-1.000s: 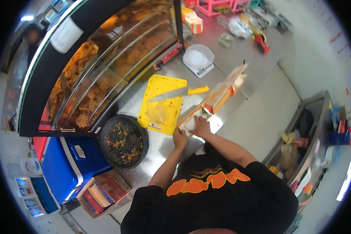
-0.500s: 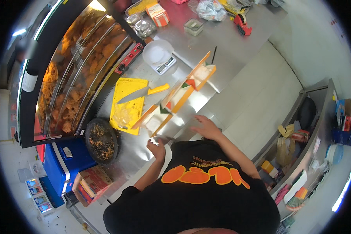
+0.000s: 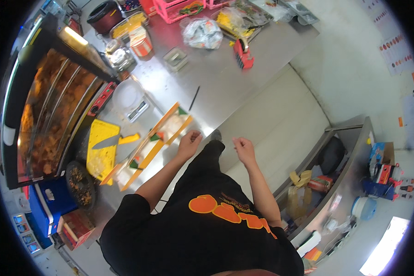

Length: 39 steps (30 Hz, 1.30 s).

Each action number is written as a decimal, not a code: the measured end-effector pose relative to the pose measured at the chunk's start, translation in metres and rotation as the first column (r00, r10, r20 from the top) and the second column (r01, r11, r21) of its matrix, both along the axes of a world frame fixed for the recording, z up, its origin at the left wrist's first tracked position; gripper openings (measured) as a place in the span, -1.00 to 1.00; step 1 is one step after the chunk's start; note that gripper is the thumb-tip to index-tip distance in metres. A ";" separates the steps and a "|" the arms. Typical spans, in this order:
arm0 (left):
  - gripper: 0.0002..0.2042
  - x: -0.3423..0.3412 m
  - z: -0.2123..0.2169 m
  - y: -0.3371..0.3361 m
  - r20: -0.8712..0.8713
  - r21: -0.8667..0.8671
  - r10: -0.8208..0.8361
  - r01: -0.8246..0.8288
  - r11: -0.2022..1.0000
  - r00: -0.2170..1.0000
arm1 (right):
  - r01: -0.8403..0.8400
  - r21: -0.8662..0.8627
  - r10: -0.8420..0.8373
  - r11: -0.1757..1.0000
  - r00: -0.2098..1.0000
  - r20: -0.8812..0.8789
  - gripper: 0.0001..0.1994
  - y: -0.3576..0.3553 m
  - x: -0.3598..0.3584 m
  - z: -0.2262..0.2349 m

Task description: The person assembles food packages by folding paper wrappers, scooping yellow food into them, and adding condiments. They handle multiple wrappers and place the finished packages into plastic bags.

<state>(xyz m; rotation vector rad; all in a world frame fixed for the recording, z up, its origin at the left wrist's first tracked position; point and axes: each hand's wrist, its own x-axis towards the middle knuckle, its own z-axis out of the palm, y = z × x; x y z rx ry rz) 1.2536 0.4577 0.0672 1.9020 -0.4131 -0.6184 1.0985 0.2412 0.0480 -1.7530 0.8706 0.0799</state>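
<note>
My left hand (image 3: 189, 141) is off the counter's edge, its fingers curled in with nothing visible in them. It is nearest to a row of open orange paper food boxes (image 3: 151, 155), which hold a whitish filling and have red and green on their walls. Over the floor, apart from everything, my right hand (image 3: 244, 150) has its fingers bent inward, and no object shows in it. A knife (image 3: 106, 141) with a yellow handle lies across a yellow cutting board (image 3: 99, 158) beyond the boxes.
A white kitchen scale (image 3: 135, 110) stands near a heated display case (image 3: 48, 115) of fried food. A thin black stick (image 3: 194, 97), a red tape dispenser (image 3: 243, 54) and a plastic bag (image 3: 202, 33) lie on the steel counter. A steel cabinet (image 3: 354, 147) with packages stands at right.
My view has turned right, so the counter sits further left. My left hand has left the boxes' near end for their far end; my right hand's spread fingers have curled in.
</note>
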 end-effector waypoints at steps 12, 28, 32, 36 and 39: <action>-0.77 0.115 -0.005 -0.238 -0.148 -0.180 0.160 -0.185 0.966 0.976 | 0.079 -0.277 -0.074 0.958 0.997 0.028 -0.85 -0.274 0.122 0.012; -0.75 0.158 0.036 -0.294 -0.143 -0.012 0.919 -0.929 0.370 0.368 | 0.017 -0.904 0.391 0.428 0.898 0.202 -0.70 -0.450 0.541 -0.002; -0.76 0.159 0.052 -0.374 -0.229 -0.065 0.954 -0.981 0.184 0.195 | -0.254 -0.754 0.514 0.605 0.849 0.126 -0.77 -0.471 0.578 0.010; -0.77 0.183 0.053 -0.451 -0.238 -0.144 0.937 -0.963 0.227 0.256 | -0.209 -0.377 0.378 0.902 0.803 0.460 -0.84 -0.502 0.555 0.044; -0.75 0.221 0.074 -0.504 -0.282 -0.164 0.854 -0.899 0.405 0.436 | -0.350 0.058 0.266 0.935 0.801 0.537 -0.87 -0.514 0.526 0.078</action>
